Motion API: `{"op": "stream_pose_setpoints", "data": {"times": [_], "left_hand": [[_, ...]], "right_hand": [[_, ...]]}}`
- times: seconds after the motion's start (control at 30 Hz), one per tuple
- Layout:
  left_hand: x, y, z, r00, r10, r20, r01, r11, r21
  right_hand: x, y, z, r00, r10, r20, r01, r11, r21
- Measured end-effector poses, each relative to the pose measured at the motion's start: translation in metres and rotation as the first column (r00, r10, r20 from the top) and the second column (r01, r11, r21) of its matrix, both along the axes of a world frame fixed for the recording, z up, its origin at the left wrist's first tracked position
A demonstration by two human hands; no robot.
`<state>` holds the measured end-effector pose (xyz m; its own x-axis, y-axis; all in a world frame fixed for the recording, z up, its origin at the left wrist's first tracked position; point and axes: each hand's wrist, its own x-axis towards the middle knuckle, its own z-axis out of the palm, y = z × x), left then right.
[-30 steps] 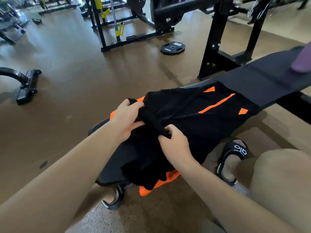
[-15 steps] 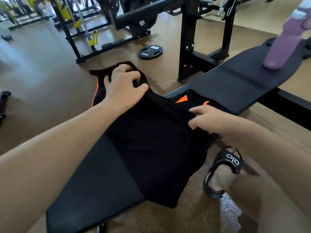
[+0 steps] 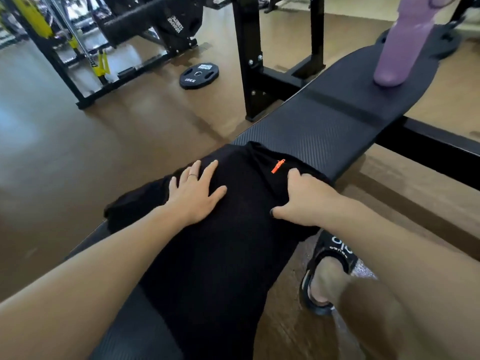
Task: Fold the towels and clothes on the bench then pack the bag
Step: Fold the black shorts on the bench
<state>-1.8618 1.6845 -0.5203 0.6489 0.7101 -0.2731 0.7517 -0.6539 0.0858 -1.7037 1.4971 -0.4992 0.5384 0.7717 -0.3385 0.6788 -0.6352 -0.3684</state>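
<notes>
- The black garment lies across the black weight bench, covering its width near the middle and hanging over the bench's right edge; its lower part runs out of the bottom of the view, so its full shape cannot be made out.
- A small orange zipper pull shows on the garment's far part, between the two hands.
- The left hand lies flat on the garment near the bench's left edge, fingers straight and spread apart, a thin ring on one finger.
- The right hand rests on the garment at the bench's right edge, thumb stretched inward; its fingers bend down over the cloth and their tips are hidden, so whether they grip cannot be told.
- A purple bottle, blurred and cut off at the top, stands at the bench's far end.
- On the floor: a black weight plate beyond the left edge, a foot in a black slide sandal beside the right edge.
</notes>
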Motion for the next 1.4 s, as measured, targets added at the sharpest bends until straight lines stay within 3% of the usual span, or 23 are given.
{"op": "stream_pose_setpoints", "data": {"times": [0.13, 0.33, 0.4, 0.47, 0.53, 0.67, 0.8, 1.0, 1.13, 1.23, 1.3, 1.4], "left_hand": [[-0.021, -0.002, -0.001, 0.998, -0.061, 0.012, 0.06, 0.996, 0.06], [-0.027, -0.008, -0.001, 0.999, -0.049, 0.01, 0.049, 0.999, 0.021], [-0.029, -0.007, 0.0, 0.999, -0.024, 0.023, 0.024, 1.0, 0.019], [-0.034, -0.005, 0.002, 0.997, 0.012, 0.071, -0.013, 1.0, 0.014], [-0.042, -0.002, 0.002, 0.993, 0.048, 0.112, -0.05, 0.999, 0.013], [-0.064, 0.008, -0.002, 0.987, 0.132, 0.091, -0.136, 0.99, 0.047], [-0.083, 0.017, -0.002, 0.958, 0.264, 0.108, -0.271, 0.962, 0.048], [-0.107, 0.018, 0.005, 0.82, 0.509, 0.263, -0.527, 0.85, -0.003], [-0.118, 0.006, 0.009, 0.618, 0.71, 0.338, -0.668, 0.701, -0.249], [-0.127, -0.007, 0.013, 0.502, 0.789, 0.354, -0.672, 0.614, -0.415], [-0.131, -0.017, 0.014, 0.43, 0.827, 0.363, -0.634, 0.562, -0.531], [-0.137, -0.033, 0.015, 0.382, 0.877, 0.292, -0.575, 0.473, -0.668]], "right_hand": [[0.005, -0.004, 0.0, 1.0, -0.01, -0.018, 0.011, 0.996, 0.094], [0.015, -0.012, 0.005, 0.976, -0.07, -0.208, 0.112, 0.975, 0.194], [0.02, -0.008, 0.008, 0.946, -0.135, -0.293, 0.218, 0.937, 0.272], [0.032, -0.008, 0.013, 0.871, -0.244, -0.427, 0.41, 0.839, 0.357], [0.046, -0.013, 0.011, 0.834, -0.344, -0.431, 0.505, 0.791, 0.345], [0.055, -0.025, -0.001, 0.916, -0.301, -0.265, 0.34, 0.933, 0.118], [0.051, -0.012, 0.003, 0.915, -0.263, -0.304, 0.324, 0.931, 0.17], [0.042, 0.01, -0.001, 0.967, -0.188, -0.173, 0.219, 0.958, 0.183], [0.044, 0.019, 0.001, 0.963, -0.227, -0.142, 0.258, 0.93, 0.261], [0.045, 0.022, -0.003, 0.969, -0.242, 0.038, 0.234, 0.96, 0.151], [0.041, 0.03, -0.006, 0.966, -0.223, 0.127, 0.202, 0.966, 0.161], [0.033, 0.046, -0.009, 0.975, -0.209, 0.08, 0.191, 0.964, 0.186]]}}
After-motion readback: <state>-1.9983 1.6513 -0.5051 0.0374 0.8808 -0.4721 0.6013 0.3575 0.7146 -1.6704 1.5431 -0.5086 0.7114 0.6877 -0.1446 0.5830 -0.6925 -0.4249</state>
